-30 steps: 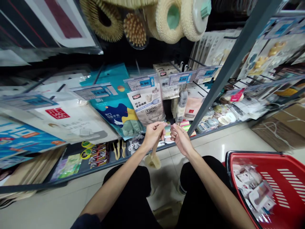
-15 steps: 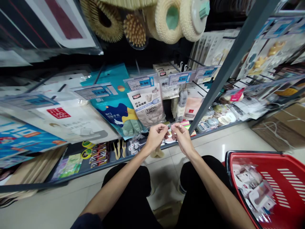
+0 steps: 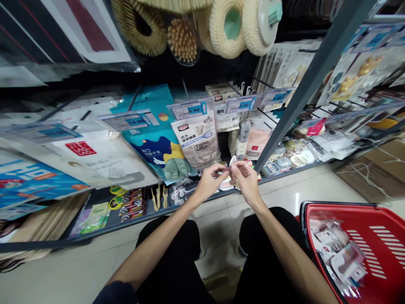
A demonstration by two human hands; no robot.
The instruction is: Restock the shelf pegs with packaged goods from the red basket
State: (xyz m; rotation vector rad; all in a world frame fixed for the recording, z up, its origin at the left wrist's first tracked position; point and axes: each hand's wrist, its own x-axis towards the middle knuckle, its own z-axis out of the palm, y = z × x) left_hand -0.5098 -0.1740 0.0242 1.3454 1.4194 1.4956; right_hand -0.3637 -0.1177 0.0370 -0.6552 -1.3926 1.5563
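Observation:
In the middle of the head view, my left hand (image 3: 211,180) and my right hand (image 3: 246,179) meet in front of the shelf. Thumb and fingers of each hand are pinched together, the fingertips almost touching. What they hold between them is too small and hidden to name. A small white rounded piece (image 3: 233,161) shows just above the right fingertips; I cannot tell whether it is held or lies behind. Right behind my hands hangs a white-and-grey glove package (image 3: 198,143), with a teal glove package (image 3: 152,135) to its left.
At the lower right stands a red shopping basket (image 3: 376,249) holding several small packaged items (image 3: 343,259). A grey shelf post (image 3: 300,84) slants down on the right. Bristle brushes (image 3: 182,40) hang overhead. Wooden-handled brushes (image 3: 158,197) lie on the bottom shelf. Cardboard boxes (image 3: 376,164) stand at the far right.
My hands have drawn slightly closer together, the right one turning inward. The white rounded piece now shows above the right fingers. A tan shape below the left hand is no longer visible.

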